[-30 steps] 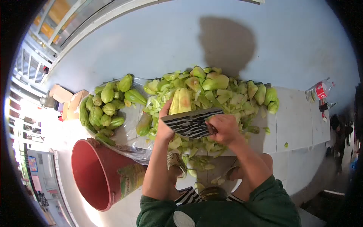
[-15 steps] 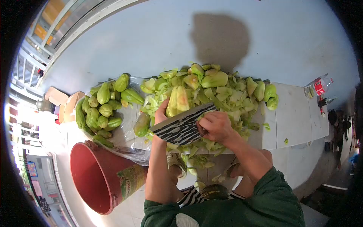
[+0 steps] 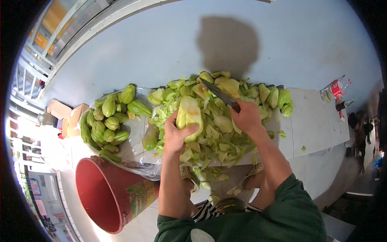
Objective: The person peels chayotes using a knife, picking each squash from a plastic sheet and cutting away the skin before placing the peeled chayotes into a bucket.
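Note:
A large pale-green chayote (image 3: 189, 121) with a cut, peeled top is in my left hand (image 3: 177, 135), the fingers wrapped round it and the thumb across its near side. My right hand (image 3: 246, 116) is closed round the dark handle of a broad knife (image 3: 219, 93). The blade points up and left, seen nearly edge-on, apart from the chayote. Beneath both hands spreads a heap of cut chayote pieces (image 3: 223, 143). Larger trimmed chunks (image 3: 227, 86) lie along its far side.
Whole chayotes (image 3: 108, 125) are piled at the left on clear plastic. A red bin (image 3: 96, 193) lies tipped below them. On the white tiled ledge (image 3: 310, 121), a plastic bottle (image 3: 336, 88) leans by the wall at right. Scraps lie on the floor between my feet.
The knife has come off the chayote and swung up and right, its blade turned from broadside to nearly edge-on. My left hand has tilted the chayote, and its thumb now shows.

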Tool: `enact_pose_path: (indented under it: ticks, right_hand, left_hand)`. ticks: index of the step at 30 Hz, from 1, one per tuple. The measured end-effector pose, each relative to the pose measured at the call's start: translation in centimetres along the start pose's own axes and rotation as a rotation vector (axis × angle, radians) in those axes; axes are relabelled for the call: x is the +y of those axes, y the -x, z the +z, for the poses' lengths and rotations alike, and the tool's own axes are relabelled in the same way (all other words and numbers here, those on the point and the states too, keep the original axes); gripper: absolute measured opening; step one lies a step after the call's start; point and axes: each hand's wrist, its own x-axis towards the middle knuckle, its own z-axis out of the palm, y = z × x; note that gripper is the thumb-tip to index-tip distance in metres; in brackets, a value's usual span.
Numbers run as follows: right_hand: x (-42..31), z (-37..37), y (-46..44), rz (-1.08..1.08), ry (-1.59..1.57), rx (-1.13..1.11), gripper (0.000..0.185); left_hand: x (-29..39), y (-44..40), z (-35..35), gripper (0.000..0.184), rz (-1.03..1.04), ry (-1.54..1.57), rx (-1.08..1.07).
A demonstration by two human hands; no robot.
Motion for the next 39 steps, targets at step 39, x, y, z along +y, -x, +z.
enact_pose_path:
  ticks: [39]
  right_hand:
    - [-2.5, -0.2, -0.2, 0.071, -0.289, -0.003, 0.022]
  left_hand:
    - [1.6, 0.7, -0.1, 0.062, 0.033, 0.284, 0.168]
